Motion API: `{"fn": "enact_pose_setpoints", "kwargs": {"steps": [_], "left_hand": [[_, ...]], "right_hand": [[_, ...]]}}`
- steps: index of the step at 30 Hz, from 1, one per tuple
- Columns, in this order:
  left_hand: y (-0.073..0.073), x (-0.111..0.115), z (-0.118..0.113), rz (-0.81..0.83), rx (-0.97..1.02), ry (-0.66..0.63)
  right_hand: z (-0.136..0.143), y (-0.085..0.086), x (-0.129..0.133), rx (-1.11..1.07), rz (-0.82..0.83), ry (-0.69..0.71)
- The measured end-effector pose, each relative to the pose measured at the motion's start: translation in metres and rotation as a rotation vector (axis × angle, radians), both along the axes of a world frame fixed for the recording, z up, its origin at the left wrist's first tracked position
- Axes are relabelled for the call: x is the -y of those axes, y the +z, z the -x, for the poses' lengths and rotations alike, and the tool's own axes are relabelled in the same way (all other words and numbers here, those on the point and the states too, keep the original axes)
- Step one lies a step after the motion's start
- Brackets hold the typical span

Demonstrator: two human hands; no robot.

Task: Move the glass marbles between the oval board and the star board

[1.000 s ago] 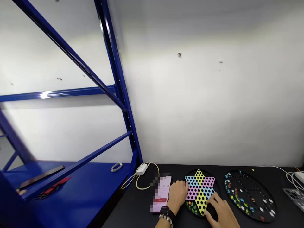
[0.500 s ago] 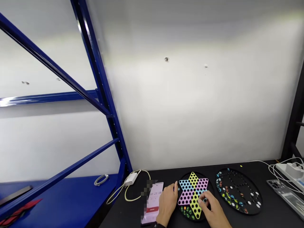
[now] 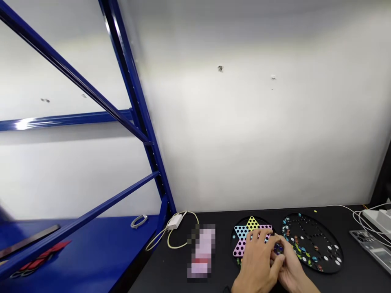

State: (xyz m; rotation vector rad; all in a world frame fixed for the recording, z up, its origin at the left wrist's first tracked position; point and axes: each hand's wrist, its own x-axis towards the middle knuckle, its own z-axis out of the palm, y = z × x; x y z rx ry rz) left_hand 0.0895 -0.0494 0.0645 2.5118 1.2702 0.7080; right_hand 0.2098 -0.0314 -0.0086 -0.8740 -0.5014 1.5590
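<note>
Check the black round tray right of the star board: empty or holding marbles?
Holding marbles: the black round tray shows coloured and white marbles scattered along its rim and holes.

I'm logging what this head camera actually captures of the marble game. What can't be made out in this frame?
- Most of the star board: covered by the left hand and right hand.
- Whether either hand holds a marble: fingers overlap, too small to tell.
- Phone screen: blurred out.
- Marble colours and positions on the black round board: too small.
- Wrists: cut off by the bottom edge.
- Power strip: cut off by the right edge.
</note>
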Motion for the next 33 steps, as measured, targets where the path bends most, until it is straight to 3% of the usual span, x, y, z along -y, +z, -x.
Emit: {"fn": "enact_pose_setpoints", "kwargs": {"steps": [3,6,10,13,19,24,27,33], "left_hand": [[-0.007,0.000,0.023,0.098,0.002,0.089],[-0.025,-0.002,0.052,0.240,-0.122,0.242],[-0.054,-0.001,0.084,0.294,-0.203,0.365],[-0.066,0.001,0.095,0.266,-0.213,0.390],[-0.066,0.007,0.097,0.271,-0.184,0.401],[-0.066,0.007,0.094,0.255,-0.216,0.426],[-0.064,-0.003,0.092,0.232,-0.287,0.476],[-0.063,-0.044,0.078,0.139,-0.422,0.539]], "right_hand": [[-0.041,-0.002,-0.017,0.149,0.005,-0.127],[-0.089,-0.008,-0.034,0.596,-0.058,-0.249],[-0.133,-0.023,-0.044,1.160,-0.200,-0.134],[-0.143,-0.035,-0.043,1.382,-0.248,-0.107],[-0.122,-0.036,-0.029,1.620,-0.233,-0.109],[-0.073,-0.035,-0.007,1.720,-0.530,0.139],[-0.050,-0.044,0.005,1.793,-0.595,0.227],[-0.018,-0.076,0.020,1.823,-0.735,0.068]]}}
